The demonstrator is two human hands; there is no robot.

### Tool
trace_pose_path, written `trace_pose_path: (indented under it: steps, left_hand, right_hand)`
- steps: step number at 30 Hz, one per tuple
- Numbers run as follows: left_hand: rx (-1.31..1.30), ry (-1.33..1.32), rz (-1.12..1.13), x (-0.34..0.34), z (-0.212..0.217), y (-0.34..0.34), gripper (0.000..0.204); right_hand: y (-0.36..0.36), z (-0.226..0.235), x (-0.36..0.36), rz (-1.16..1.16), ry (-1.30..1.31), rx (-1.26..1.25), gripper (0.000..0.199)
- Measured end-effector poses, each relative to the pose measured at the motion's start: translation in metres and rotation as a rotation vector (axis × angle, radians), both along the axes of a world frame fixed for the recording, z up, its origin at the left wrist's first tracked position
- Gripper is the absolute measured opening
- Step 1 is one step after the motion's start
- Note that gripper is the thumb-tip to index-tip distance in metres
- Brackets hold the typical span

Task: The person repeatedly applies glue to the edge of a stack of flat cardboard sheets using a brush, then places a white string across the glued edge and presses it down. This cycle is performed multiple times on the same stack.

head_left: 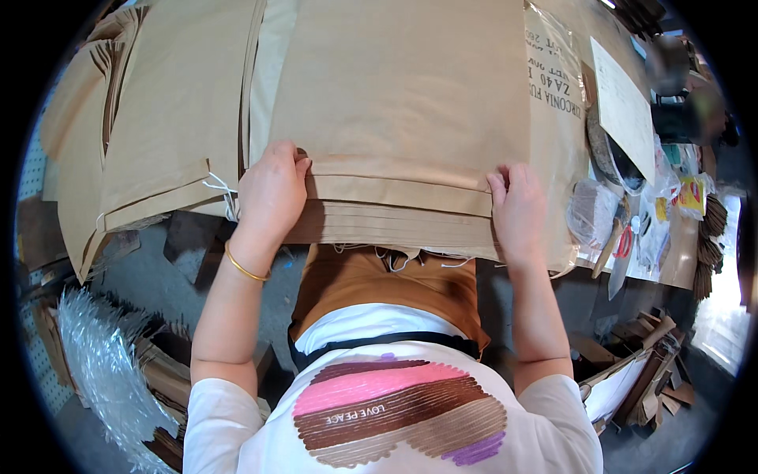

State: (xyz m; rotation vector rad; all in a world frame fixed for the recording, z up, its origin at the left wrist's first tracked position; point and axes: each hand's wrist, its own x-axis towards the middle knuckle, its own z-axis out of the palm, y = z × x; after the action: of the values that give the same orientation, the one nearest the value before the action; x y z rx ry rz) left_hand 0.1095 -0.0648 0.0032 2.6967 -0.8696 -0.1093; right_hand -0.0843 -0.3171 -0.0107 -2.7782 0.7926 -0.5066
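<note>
A stack of large brown paper bags (399, 103) lies flat on the work table in front of me, its folded near edges overhanging the table's front. My left hand (272, 189) grips the near left corner of the top bag's folded edge, fingers curled over it. My right hand (517, 209) pinches the near right corner of the same folded edge. A gold bangle (243, 267) sits on my left wrist. Loose white strings hang from the stack's lower edge.
Another pile of brown bags (158, 134) lies to the left, fanned over the table edge. At right lie a white sheet (624, 110), plastic packets, red scissors (624, 241) and a wooden-handled tool (606, 249). Clear plastic wrap (103, 363) and cardboard scraps (639, 371) lie on the floor.
</note>
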Motion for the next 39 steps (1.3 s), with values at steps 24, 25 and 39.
trace_pose_path:
  steps: [24,25,39]
  left_hand:
    - [-0.021,-0.033,-0.181,-0.022,-0.016,0.015,0.072]
    - [-0.017,-0.044,-0.186,-0.022,-0.018,0.014,0.072]
    - [-0.849,1.087,0.312,-0.008,0.015,0.052,0.02]
  right_hand:
    - [-0.004,-0.015,-0.029,-0.329,-0.132,0.292,0.038]
    - [-0.01,-0.012,-0.029,-0.361,-0.134,0.507,0.037]
    - [-0.018,0.04,-0.067,-0.138,-0.418,1.364,0.042]
